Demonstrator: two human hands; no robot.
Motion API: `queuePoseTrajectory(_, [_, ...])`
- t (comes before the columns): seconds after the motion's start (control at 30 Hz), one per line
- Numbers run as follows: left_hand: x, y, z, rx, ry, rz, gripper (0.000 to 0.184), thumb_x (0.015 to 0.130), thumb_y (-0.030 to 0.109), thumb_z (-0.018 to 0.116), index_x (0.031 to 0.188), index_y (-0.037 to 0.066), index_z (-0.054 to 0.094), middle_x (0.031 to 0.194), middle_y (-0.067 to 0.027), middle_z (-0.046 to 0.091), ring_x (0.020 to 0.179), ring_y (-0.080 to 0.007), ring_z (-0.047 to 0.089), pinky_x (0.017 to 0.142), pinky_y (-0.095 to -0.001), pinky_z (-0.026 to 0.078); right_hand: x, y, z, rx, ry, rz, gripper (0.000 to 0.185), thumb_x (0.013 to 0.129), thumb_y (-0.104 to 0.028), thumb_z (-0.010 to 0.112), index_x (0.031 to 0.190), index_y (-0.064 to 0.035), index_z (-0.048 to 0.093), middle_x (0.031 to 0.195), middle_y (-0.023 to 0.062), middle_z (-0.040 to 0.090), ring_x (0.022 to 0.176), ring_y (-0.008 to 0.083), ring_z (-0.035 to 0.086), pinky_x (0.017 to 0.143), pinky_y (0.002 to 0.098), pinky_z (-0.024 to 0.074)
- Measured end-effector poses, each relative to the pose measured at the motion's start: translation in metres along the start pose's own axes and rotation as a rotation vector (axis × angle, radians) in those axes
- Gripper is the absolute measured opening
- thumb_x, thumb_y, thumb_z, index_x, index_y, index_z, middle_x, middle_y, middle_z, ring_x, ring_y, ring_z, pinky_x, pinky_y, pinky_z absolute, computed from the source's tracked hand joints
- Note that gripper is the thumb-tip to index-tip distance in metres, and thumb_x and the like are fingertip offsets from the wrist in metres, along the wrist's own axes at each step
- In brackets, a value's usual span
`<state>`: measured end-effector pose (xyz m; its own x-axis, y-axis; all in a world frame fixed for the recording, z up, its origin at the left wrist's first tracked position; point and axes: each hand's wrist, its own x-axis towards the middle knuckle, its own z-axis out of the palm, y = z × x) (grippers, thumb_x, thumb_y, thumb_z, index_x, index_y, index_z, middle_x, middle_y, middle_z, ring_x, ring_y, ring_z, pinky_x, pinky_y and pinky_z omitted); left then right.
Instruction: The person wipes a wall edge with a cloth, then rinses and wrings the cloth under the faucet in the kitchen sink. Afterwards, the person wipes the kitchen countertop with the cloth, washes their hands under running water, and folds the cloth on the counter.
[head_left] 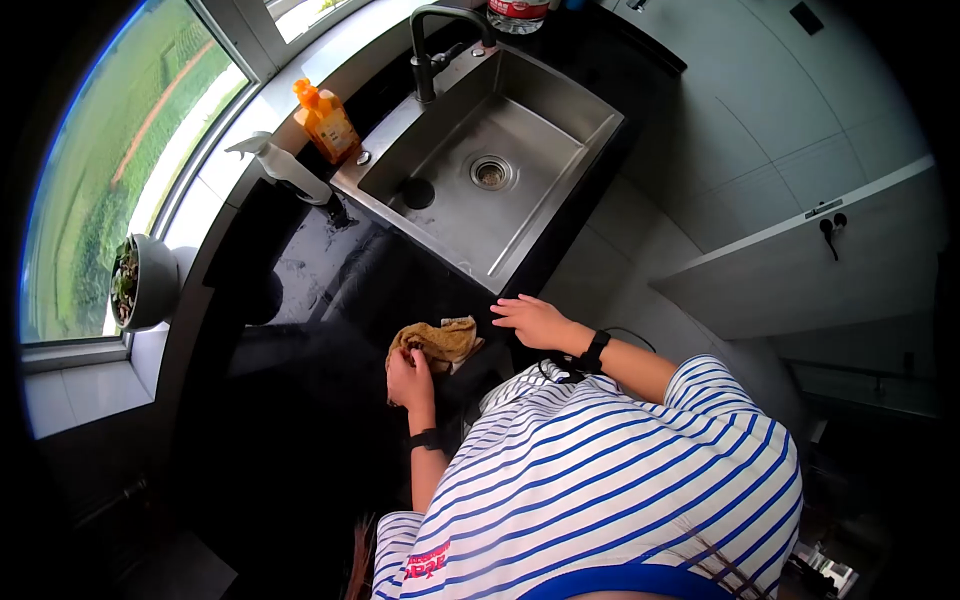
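Note:
A crumpled brown cloth point(446, 343) lies bunched on the black countertop point(330, 420). My left hand point(407, 380) grips its near left side, thumb and fingers closed on the fabric. To the right of the cloth, my right hand point(532, 321) is held near the counter's front edge, just below the sink corner. Its fingers are stretched out and hold nothing. Whether that hand touches the counter cannot be made out.
A steel sink point(520, 240) with a dark faucet point(424, 70) is set into the counter. By the window stand an orange pump bottle point(328, 125), a white spray bottle point(285, 167) and a potted plant point(148, 283). A large clear bottle point(517, 14) stands behind the sink.

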<state>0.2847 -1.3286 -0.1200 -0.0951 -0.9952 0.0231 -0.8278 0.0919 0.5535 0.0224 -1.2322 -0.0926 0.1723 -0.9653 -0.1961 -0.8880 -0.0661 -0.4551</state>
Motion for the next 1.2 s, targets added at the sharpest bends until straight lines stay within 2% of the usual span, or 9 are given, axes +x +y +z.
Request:
queuePoseTrajectory(0.1, [0.012,0.025,-0.001,-0.150,-0.111,0.085,0.018,0.081,0.022,0.062,0.082,0.005,0.059,0.074,-0.0121,0.062,0.070,-0.0322,0.061,0.061,-0.0428,0.047,-0.003,0.006,-0.010,0.117,0.043,0.044,0.044,0.081,-0.004,0.050,0.122,-0.0137,0.062,0.134,0.0051,0.054,0.130,0.0223,0.045,0.108,0.0419,0.0347])
queuePoseTrajectory(0.2, [0.023,0.028,0.009,-0.150,-0.128,0.243,0.017,0.080,0.021,0.064,0.081,0.005,0.059,0.074,-0.0122,0.063,0.069,-0.0314,0.061,0.061,-0.0414,0.047,0.003,0.013,-0.044,0.563,0.049,0.174,0.040,0.086,-0.011,0.052,0.126,-0.0100,0.059,0.133,0.0067,0.056,0.122,0.0237,0.053,0.102,0.0348,0.0420])
queuePoseTrajectory(0.33, [0.032,0.032,0.016,-0.095,-0.110,0.221,0.016,0.080,0.021,0.063,0.079,0.006,0.060,0.072,-0.0109,0.063,0.069,-0.0303,0.062,0.060,-0.0403,0.047,0.020,0.043,-0.101,1.429,0.141,0.273,0.052,0.097,-0.036,0.039,0.140,-0.0069,0.043,0.139,0.0113,0.049,0.127,0.0220,0.048,0.106,0.0375,0.0360])
queuePoseTrajectory(0.5, [0.041,0.034,0.018,0.029,-0.074,0.216,0.020,0.079,0.030,0.062,0.077,0.009,0.061,0.068,-0.0089,0.062,0.065,-0.0306,0.062,0.057,-0.0413,0.048,0.051,0.087,-0.160,2.202,0.189,0.004,0.061,0.095,-0.043,0.037,0.144,-0.0054,0.034,0.143,0.0209,0.041,0.131,0.0364,0.041,0.111,0.0480,0.0300])
queuePoseTrajectory(0.8, [0.052,0.031,0.030,0.109,-0.014,0.015,0.022,0.078,0.031,0.060,0.070,0.011,0.062,0.063,-0.0089,0.063,0.059,-0.0317,0.062,0.053,-0.0409,0.048,0.139,0.170,-0.210,2.042,0.144,0.122,0.060,0.095,-0.046,0.039,0.137,-0.0033,0.041,0.132,0.0205,0.051,0.120,0.0342,0.052,0.103,0.0451,0.0402])
queuePoseTrajectory(0.9, [0.046,0.029,0.036,0.104,0.075,0.060,0.019,0.075,0.026,0.060,0.066,0.010,0.059,0.062,-0.0089,0.060,0.057,-0.0307,0.060,0.051,-0.0405,0.046,0.187,0.207,-0.220,1.360,0.210,0.435,0.052,0.094,-0.049,0.045,0.114,-0.0031,0.058,0.104,0.0122,0.066,0.091,0.0216,0.065,0.083,0.0331,0.0519])
queuePoseTrajectory(1.0, [0.043,0.028,0.043,0.117,0.172,0.137,0.016,0.071,0.021,0.060,0.061,0.010,0.054,0.061,-0.0090,0.057,0.054,-0.0300,0.057,0.050,-0.0405,0.045,0.247,0.261,-0.220,0.718,0.214,0.407,0.057,0.091,-0.057,0.045,0.095,-0.0040,0.066,0.088,0.0098,0.069,0.085,0.0219,0.066,0.079,0.0334,0.0514])
queuePoseTrajectory(1.13, [0.046,0.029,0.043,0.134,0.172,0.141,0.012,0.068,0.018,0.057,0.060,0.010,0.052,0.059,-0.0090,0.056,0.053,-0.0299,0.056,0.050,-0.0397,0.044,0.309,0.268,-0.267,0.281,0.368,0.499,0.058,0.087,-0.063,0.049,0.091,-0.0098,0.070,0.073,0.0023,0.068,0.074,0.0148,0.065,0.072,0.0306,0.0486])
queuePoseTrajectory(1.2, [0.047,0.028,0.043,0.153,0.163,0.135,0.012,0.068,0.018,0.056,0.060,0.010,0.052,0.060,-0.0089,0.056,0.053,-0.0299,0.056,0.050,-0.0396,0.044,0.334,0.272,-0.279,0.160,0.474,0.436,0.058,0.087,-0.064,0.046,0.092,-0.0124,0.070,0.077,0.0062,0.069,0.076,0.0233,0.067,0.075,0.0352,0.0493])
